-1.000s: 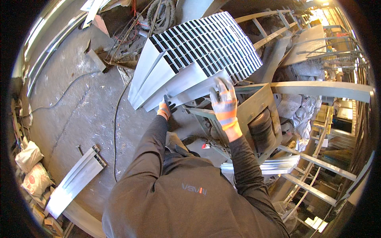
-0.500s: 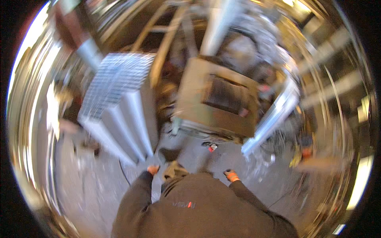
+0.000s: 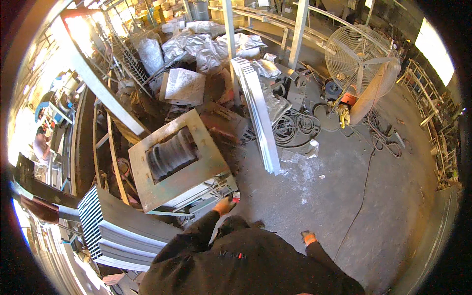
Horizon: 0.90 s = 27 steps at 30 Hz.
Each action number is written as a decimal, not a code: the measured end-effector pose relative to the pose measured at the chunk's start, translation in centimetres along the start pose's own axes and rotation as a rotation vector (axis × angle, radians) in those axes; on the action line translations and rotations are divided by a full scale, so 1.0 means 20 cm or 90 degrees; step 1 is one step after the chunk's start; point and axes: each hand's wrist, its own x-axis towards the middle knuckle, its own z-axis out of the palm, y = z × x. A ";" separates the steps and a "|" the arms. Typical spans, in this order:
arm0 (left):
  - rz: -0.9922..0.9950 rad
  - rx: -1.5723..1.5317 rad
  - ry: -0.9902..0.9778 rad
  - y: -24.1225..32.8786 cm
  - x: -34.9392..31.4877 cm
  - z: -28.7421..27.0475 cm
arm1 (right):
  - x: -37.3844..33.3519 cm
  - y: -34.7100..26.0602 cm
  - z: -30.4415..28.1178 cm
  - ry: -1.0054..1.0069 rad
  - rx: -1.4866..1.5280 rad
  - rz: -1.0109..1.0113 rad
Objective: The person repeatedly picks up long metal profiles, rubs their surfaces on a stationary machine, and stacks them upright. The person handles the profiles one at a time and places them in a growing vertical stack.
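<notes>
My left hand [image 3: 225, 206] is stretched forward to the front corner of a boxy metal machine [image 3: 208, 170], beside a small red part [image 3: 236, 197]. Its fingers look curled, but what they close on, if anything, is hidden. Through an opening in the machine's worn tan top shows a dark ribbed roller [image 3: 172, 154]. My right hand [image 3: 309, 238] hangs low over the grey floor, away from any object. It looks orange with dark fingertips; the fingers seem curled in, with nothing visible in them.
Stacked corrugated metal sheets [image 3: 132, 237] stand left of the machine. Long pale metal strips [image 3: 256, 115] lean beyond it. Coiled cables [image 3: 296, 126] and a large caged fan [image 3: 361, 61] are farther right. A cable [image 3: 363, 196] crosses the floor.
My view has swung right and sharpened. The machine now appears further left, and my left hand has reached to its front corner. My right hand remains low at my side.
</notes>
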 end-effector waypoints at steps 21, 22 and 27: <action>0.057 0.390 0.504 2.09 3.57 -1.76 | 0.35 -1.37 -0.58 0.001 0.384 0.057; 0.053 0.423 0.486 2.08 3.62 -1.79 | 0.41 -1.46 -0.63 -0.001 0.402 0.041; 0.103 0.389 0.525 2.08 3.65 -1.77 | 0.80 -1.91 -0.71 0.050 0.276 -0.013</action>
